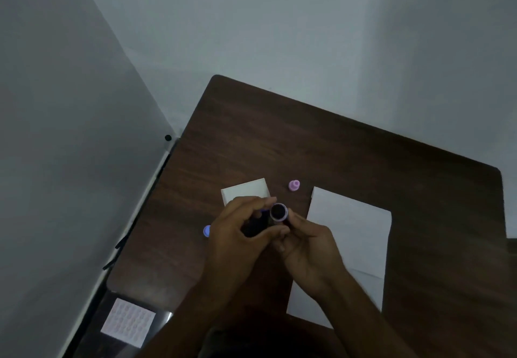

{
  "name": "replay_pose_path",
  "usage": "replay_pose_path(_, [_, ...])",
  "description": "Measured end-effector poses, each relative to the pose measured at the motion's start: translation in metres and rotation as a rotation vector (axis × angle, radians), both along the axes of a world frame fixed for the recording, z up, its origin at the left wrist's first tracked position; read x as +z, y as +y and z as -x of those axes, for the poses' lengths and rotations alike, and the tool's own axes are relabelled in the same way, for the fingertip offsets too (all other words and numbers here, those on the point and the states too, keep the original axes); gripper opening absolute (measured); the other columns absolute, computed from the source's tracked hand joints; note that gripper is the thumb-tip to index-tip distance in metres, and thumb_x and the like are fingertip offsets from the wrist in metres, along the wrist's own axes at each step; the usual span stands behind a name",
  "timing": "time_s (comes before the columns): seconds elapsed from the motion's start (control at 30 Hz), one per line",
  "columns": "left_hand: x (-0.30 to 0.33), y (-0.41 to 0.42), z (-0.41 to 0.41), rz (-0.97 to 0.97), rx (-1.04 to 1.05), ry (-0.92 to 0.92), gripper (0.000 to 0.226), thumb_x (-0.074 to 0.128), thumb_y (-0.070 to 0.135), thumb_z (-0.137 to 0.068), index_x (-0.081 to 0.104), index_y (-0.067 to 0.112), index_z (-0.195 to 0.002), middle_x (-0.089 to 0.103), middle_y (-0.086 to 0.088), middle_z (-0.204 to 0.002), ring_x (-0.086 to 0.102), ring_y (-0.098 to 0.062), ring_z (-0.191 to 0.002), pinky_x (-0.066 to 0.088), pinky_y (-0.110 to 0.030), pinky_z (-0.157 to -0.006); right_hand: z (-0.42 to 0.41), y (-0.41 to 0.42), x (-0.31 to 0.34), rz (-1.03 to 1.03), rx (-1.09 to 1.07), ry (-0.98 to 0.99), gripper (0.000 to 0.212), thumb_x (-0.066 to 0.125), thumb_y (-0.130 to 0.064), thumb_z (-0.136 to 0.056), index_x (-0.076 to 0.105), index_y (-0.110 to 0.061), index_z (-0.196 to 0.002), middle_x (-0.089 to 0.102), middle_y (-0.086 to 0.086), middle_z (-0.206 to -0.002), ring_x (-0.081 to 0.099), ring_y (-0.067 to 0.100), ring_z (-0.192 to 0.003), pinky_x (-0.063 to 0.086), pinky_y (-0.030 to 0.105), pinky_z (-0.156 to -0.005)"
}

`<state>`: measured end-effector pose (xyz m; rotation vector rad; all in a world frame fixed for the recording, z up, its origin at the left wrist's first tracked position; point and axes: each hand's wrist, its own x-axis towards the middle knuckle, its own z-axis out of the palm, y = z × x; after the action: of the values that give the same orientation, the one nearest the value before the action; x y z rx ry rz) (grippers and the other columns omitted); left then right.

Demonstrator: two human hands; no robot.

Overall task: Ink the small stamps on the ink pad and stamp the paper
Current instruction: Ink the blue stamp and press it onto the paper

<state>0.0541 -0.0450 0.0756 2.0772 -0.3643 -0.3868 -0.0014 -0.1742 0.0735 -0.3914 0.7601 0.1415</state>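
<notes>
We hold both hands together over dark tabletop (349, 147). Our left hand (237, 234) curls round dark object, likely ink pad (256, 224), mostly hidden. Our right hand (310, 248) pinches small purple stamp (279, 212), its dark round face turned up toward us. White paper (352, 240) lies flat just right of our hands. White box (246, 189) sits beyond left hand. Pink stamp (294, 185) stands between box and paper. Blue stamp (206, 230) lies left of left hand.
</notes>
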Motion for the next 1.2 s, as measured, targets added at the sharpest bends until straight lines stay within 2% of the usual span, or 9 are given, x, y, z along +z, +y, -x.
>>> replay_pose_path(0.1, [0.022,-0.009,0.004,-0.09,-0.014,0.029,0.052,0.08,0.028,-0.07,0.066,0.006,-0.115,0.066,-0.007,-0.118,0.058,-0.013,-0.11,0.038,-0.011,-0.098,0.002,-0.001,0.008,-0.169,-0.109,-0.036,0.039,0.056,-0.009,-0.08,0.062,0.005,-0.115,0.06,0.027,-0.122,0.067,0.034,-0.094,0.058,0.032,-0.062])
replay_pose_path(0.17, [0.033,-0.016,0.006,-0.139,-0.038,0.085,0.052,0.078,0.021,-0.075,0.061,0.003,-0.121,0.06,-0.011,-0.127,0.054,-0.02,-0.118,0.032,-0.018,-0.104,0.002,-0.002,0.013,-0.186,-0.121,-0.05,0.039,0.058,-0.009,-0.078,0.062,0.005,-0.114,0.057,0.027,-0.127,0.062,0.034,-0.103,0.06,0.034,-0.068])
replay_pose_path(0.27, [0.042,-0.026,0.007,-0.137,-0.052,0.04,0.051,0.074,0.019,-0.08,0.057,0.001,-0.125,0.057,-0.013,-0.131,0.052,-0.025,-0.123,0.033,-0.024,-0.107,0.0,-0.003,0.02,-0.2,-0.143,-0.046,0.042,0.059,-0.009,-0.076,0.062,0.004,-0.116,0.052,0.026,-0.133,0.046,0.034,-0.121,0.049,0.034,-0.087])
replay_pose_path(0.47, [0.047,-0.027,0.007,-0.181,0.017,-0.001,0.054,0.08,0.022,-0.074,0.061,0.002,-0.121,0.06,-0.013,-0.126,0.054,-0.022,-0.118,0.036,-0.034,-0.105,0.0,-0.003,0.027,-0.21,-0.167,-0.026,0.041,0.056,-0.008,-0.074,0.063,0.006,-0.112,0.053,0.028,-0.131,0.052,0.036,-0.117,0.049,0.036,-0.085])
replay_pose_path(0.67, [0.048,-0.029,0.008,-0.172,-0.001,-0.096,0.05,0.082,0.021,-0.071,0.066,0.002,-0.114,0.064,-0.011,-0.119,0.056,-0.02,-0.112,0.037,-0.024,-0.102,0.001,-0.005,0.028,-0.237,-0.169,-0.03,0.047,0.056,-0.01,-0.076,0.058,0.004,-0.121,0.051,0.027,-0.134,0.045,0.036,-0.127,0.046,0.037,-0.09])
replay_pose_path(0.77, [0.049,-0.031,0.009,-0.16,0.003,-0.096,0.049,0.084,0.018,-0.069,0.067,0.0,-0.111,0.066,-0.014,-0.116,0.059,-0.024,-0.109,0.041,-0.027,-0.1,0.003,-0.006,0.027,-0.243,-0.177,-0.033,0.043,0.055,-0.01,-0.076,0.061,0.005,-0.116,0.051,0.027,-0.133,0.05,0.035,-0.118,0.045,0.037,-0.089])
replay_pose_path(0.9, [0.048,-0.033,0.007,-0.132,-0.01,-0.176,0.046,0.085,0.022,-0.064,0.071,0.004,-0.104,0.069,-0.013,-0.107,0.055,-0.014,-0.1,0.043,-0.028,-0.092,0.004,-0.008,0.025,-0.244,-0.185,-0.033,0.038,0.052,-0.009,-0.082,0.062,0.005,-0.115,0.056,0.025,-0.129,0.057,0.033,-0.107,0.045,0.035,-0.09])
replay_pose_path(1.13, [0.044,-0.035,0.007,-0.12,-0.014,-0.207,0.045,0.085,0.025,-0.064,0.071,0.008,-0.103,0.065,0.001,-0.101,0.054,-0.01,-0.097,0.04,-0.02,-0.089,0.005,-0.011,0.022,-0.239,-0.19,-0.033,0.038,0.051,-0.01,-0.084,0.06,0.005,-0.118,0.056,0.025,-0.129,0.061,0.033,-0.103,0.047,0.035,-0.089])
replay_pose_path(1.2, [0.04,-0.037,0.007,-0.112,0.0,-0.216,0.044,0.086,0.023,-0.062,0.071,0.007,-0.101,0.068,-0.003,-0.099,0.055,-0.011,-0.095,0.041,-0.022,-0.087,0.006,-0.013,0.02,-0.242,-0.188,-0.029,0.037,0.046,-0.011,-0.09,0.057,0.005,-0.122,0.053,0.026,-0.132,0.059,0.034,-0.107,0.05,0.035,-0.087])
